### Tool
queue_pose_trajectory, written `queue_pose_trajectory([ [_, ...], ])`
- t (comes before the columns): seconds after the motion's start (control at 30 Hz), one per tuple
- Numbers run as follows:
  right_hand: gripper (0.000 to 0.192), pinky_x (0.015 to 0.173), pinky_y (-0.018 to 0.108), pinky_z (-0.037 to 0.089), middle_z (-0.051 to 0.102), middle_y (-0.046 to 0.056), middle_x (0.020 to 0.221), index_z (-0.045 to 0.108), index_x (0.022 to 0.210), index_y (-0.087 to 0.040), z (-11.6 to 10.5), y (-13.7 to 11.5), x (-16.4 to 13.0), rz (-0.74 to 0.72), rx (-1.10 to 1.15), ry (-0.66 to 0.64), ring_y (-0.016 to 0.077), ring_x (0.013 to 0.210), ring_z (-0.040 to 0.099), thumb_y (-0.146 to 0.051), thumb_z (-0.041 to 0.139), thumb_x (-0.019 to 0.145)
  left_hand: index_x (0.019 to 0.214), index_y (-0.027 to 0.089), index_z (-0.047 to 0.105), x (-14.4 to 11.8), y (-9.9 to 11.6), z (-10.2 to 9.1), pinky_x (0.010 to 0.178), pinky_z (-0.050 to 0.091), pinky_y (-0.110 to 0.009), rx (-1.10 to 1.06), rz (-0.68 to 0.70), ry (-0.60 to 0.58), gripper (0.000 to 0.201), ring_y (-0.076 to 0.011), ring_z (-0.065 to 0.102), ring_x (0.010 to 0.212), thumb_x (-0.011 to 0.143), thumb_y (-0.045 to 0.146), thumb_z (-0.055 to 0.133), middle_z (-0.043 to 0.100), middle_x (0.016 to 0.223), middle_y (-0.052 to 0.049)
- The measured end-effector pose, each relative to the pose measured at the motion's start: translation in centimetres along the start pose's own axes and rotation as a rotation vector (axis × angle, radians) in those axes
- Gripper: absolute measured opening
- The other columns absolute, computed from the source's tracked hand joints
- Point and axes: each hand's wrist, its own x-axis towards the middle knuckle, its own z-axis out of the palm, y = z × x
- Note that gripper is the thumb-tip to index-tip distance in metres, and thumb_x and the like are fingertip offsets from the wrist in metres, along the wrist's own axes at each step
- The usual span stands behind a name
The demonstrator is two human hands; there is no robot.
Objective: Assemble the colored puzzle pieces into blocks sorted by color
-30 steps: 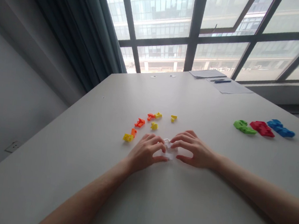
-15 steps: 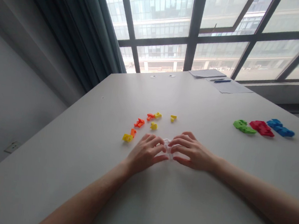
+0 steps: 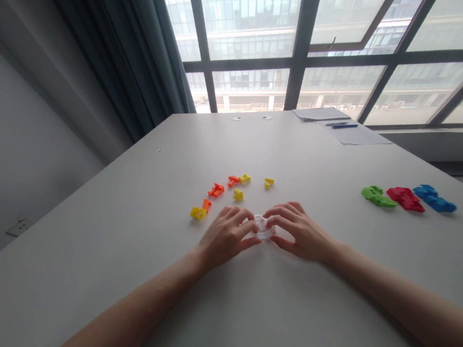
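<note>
A small whitish, see-through plastic piece [image 3: 263, 228] lies low over the table between my two hands, partly covered by fingers. My left hand [image 3: 229, 233] grips its left side, thumb in front and fingers curled behind. On the other side, my right hand [image 3: 299, 232] pinches the piece in the same way. Just beyond my left hand are small yellow and orange plastic pieces: a yellow one [image 3: 198, 213] beside an orange one [image 3: 206, 205], another orange one [image 3: 216, 190], and a yellow one [image 3: 238, 195].
Farther back sit an orange piece [image 3: 233, 181] and two yellow pieces [image 3: 245, 178]. Green [image 3: 378, 196], red [image 3: 406, 198] and blue [image 3: 434, 198] plastic pieces lie at the right. Papers [image 3: 355, 134] with a pen [image 3: 344, 125] rest near the window.
More of the whitish piece shows between my hands, and it appears turned. My right fingers have shifted slightly; the coloured pieces stay put.
</note>
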Motion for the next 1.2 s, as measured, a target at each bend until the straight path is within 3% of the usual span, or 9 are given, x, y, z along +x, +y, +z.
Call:
queue_pose_trajectory([
  [0.17, 0.015, 0.097, 0.038, 0.038, 0.065, 0.006, 0.113, 0.06, 0.105, -0.024, 0.08, 0.05, 0.0, -0.001, -0.01, 0.002, 0.0191, 0.108, 0.056, -0.028, 0.057, 0.09, 0.093, 0.02, 0.063, -0.02, -0.06, 0.06, 0.081, 0.042, -0.034, 0.005, -0.027, -0.006, 0.018, -0.0194, 0.055, 0.089, 0.089, 0.037, 0.062, 0.064, 0.096, -0.004],
  [0.93, 0.01, 0.093, 0.037, 0.038, 0.067, 0.004, 0.106, 0.062, 0.09, -0.024, 0.7, -0.09, 0.49, 0.121, -0.027, 0.116, 0.0178, 0.101, 0.059, -0.028, 0.054, 0.094, 0.08, 0.02, 0.064, 0.42, 0.1, 0.18, 0.077, 0.04, -0.032, 0.06, -0.066, 0.073, 0.015, -0.0177, 0.053, 0.081, 0.088, 0.033, 0.065, 0.065, 0.091, -0.002],
  [1.07, 0.01, 0.093, 0.037, 0.039, 0.068, 0.006, 0.106, 0.062, 0.099, -0.023, 0.74, -0.19, 0.59, 0.113, -0.005, 0.125, 0.0181, 0.102, 0.06, -0.028, 0.056, 0.092, 0.082, 0.02, 0.064, 0.42, 0.22, 0.16, 0.078, 0.041, -0.033, 0.085, -0.136, 0.061, 0.016, -0.0188, 0.054, 0.083, 0.088, 0.035, 0.064, 0.065, 0.092, -0.002],
  [1.2, 0.027, 0.096, 0.038, 0.039, 0.067, 0.007, 0.114, 0.058, 0.113, -0.023, 0.74, -0.26, 0.6, 0.107, 0.035, 0.09, 0.0202, 0.109, 0.059, -0.029, 0.062, 0.087, 0.095, 0.02, 0.061, 0.37, 0.31, 0.12, 0.082, 0.043, -0.035, 0.065, -0.21, 0.05, 0.024, -0.0224, 0.057, 0.093, 0.087, 0.043, 0.063, 0.065, 0.101, -0.006],
])
